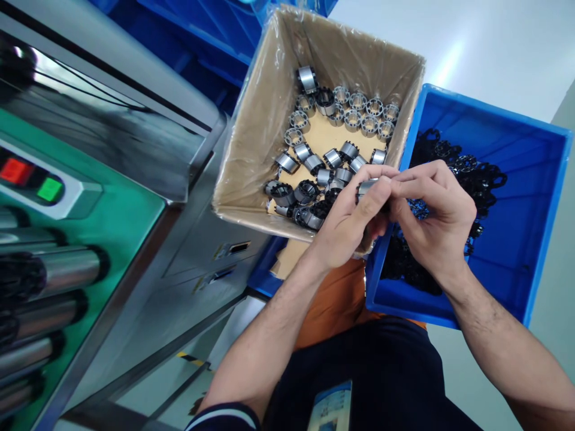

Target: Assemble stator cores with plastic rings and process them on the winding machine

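My left hand [353,221] is wrapped round a silvery metal ring [367,188], near the right front corner of a plastic-lined cardboard box [251,143]. Against that ring, my right hand [433,209] has its fingers pinched together; whatever they hold is hidden. Inside the box lie several metal rings, some bare and standing in rows [353,120], others with black toothed ends [333,158] lying loosely. Beneath my right hand a blue bin [516,239] holds a heap of black toothed rings [485,179].
At the left, a green-topped machine [121,221] carries metal cylinders [69,267] and a panel with a red button [15,172] and a green button [49,188]. Blue crates [211,30] stand behind the box. An orange surface [336,305] shows below it.
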Tool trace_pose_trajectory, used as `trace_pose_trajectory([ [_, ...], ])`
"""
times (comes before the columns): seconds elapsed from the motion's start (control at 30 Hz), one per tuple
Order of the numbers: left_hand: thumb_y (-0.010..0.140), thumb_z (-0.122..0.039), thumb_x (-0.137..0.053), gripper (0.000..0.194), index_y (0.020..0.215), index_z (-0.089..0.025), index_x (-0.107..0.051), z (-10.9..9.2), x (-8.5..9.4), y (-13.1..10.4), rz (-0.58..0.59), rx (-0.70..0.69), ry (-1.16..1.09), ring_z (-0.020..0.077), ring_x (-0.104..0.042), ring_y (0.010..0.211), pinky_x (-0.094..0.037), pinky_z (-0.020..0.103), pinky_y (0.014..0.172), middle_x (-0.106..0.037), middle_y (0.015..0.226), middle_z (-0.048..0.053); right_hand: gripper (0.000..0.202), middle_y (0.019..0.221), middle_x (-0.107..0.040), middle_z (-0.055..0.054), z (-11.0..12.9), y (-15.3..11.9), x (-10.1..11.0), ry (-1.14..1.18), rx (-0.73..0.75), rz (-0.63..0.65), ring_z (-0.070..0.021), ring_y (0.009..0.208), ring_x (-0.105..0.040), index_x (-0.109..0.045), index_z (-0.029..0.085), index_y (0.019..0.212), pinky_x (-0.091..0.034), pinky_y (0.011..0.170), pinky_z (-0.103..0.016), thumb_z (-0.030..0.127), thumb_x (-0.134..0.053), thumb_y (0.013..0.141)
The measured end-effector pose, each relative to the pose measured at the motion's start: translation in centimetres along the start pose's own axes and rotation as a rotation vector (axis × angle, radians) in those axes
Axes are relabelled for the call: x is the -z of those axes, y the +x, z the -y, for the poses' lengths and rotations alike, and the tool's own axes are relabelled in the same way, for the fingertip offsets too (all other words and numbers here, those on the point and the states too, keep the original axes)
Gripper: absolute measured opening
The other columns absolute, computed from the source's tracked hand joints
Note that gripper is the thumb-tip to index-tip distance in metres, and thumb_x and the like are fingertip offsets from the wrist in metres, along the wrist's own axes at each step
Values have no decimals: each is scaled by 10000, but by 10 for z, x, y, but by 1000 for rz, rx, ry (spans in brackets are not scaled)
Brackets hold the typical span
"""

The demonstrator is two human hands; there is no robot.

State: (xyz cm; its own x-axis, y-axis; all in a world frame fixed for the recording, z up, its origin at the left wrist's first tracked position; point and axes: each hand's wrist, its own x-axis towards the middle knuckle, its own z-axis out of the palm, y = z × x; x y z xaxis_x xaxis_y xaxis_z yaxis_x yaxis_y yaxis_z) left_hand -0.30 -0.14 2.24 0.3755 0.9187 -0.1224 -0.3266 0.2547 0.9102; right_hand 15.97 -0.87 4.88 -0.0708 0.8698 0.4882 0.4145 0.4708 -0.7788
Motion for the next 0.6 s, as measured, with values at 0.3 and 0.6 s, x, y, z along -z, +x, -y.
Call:
trace_pose_trajectory([
  [0.3,1108,-621,-732,468,1386,-244,-721,-37,50,-17,-197,-160,1194,401,-673,1384,-571,632,1233,-744,1417,147,385,1362,-786,-139,-88,11,48,-494,-373,252,-342,1226,-790,-764,270,1423,-676,1160,-582,262,-731,1040],
  [0.6,946,-739,-786,459,972,-291,-691,-23,155,122,-590,72,1267,294,-566,1332,-406,555,1335,-713,1118,59,476,1376,-742,-187,-117,1,31,-699,-506,602,-401,1166,-773,-737,217,1391,-668,1061,-598,277,-890,945],
])
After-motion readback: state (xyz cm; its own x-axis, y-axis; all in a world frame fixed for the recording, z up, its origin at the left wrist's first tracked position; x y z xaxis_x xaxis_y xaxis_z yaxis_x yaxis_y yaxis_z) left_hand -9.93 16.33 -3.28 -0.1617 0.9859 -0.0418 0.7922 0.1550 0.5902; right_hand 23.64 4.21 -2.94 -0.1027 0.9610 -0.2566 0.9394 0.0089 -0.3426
